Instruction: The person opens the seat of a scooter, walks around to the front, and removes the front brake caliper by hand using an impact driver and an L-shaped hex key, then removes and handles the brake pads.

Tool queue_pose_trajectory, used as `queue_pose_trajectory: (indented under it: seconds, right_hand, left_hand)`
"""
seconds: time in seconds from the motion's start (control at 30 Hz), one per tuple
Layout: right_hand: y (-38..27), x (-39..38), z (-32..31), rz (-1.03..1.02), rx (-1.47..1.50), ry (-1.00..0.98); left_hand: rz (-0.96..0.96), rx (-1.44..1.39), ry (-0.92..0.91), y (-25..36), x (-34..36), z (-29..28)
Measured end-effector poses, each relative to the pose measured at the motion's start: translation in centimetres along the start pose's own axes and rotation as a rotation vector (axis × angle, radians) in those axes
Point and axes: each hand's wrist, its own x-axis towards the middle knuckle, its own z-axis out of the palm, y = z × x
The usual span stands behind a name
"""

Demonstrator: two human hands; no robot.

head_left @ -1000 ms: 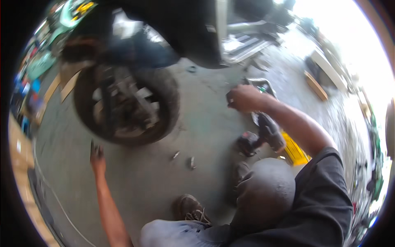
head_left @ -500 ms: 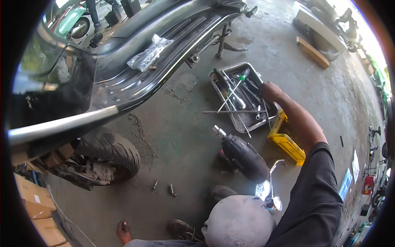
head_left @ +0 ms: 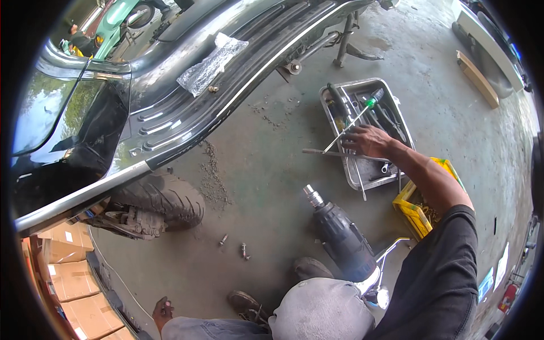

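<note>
Judged to be at the step of picking through hand tools (head_left: 391, 121) in the metal tool tray (head_left: 371, 168). Reaching over it with the right hand (head_left: 367, 141), grip part-curled beside the shaft of the green-handled screwdriver (head_left: 370, 103) — holding or only touching, cannot tell. Noted well left of the tray, on its near side: left hand (head_left: 163, 310), loosely curled, contents unclear. Calling next, by judgement, for a lift past screwdriver and steel bar (head_left: 315, 151), both overhanging the tray's left edge. Close at near right: yellow bin (head_left: 411, 212). More room left of the tray, toward the scooter footboard (head_left: 249, 68).
</note>
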Motion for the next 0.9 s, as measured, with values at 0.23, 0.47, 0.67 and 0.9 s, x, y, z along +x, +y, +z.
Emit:
queue_pose_trajectory:
  seconds: [0.23, 0.47, 0.67, 0.9]
  right_hand:
    - [-0.1, -0.2, 0.0, -0.034, -0.127, -0.167]
    - [-0.4, -2.2, -1.5, -0.161, -0.06, 0.176]
    - [-1.1, 0.1, -3.5, -0.179, -0.416, -0.289]
    - [-0.4, -0.8, -0.1, 0.224, -0.134, -0.337]
  left_hand:
    - [0.23, 0.107, -0.097, 3.7, 0.7, 2.8]
    - [0.377, 0.223, -0.085, 9.7, 0.1, 2.5]
    - [0.388, 0.214, -0.134, 12.3, 0.0, 4.7]
    - [0.445, 0.351, -0.126, 10.5, 0.4, 3.1]
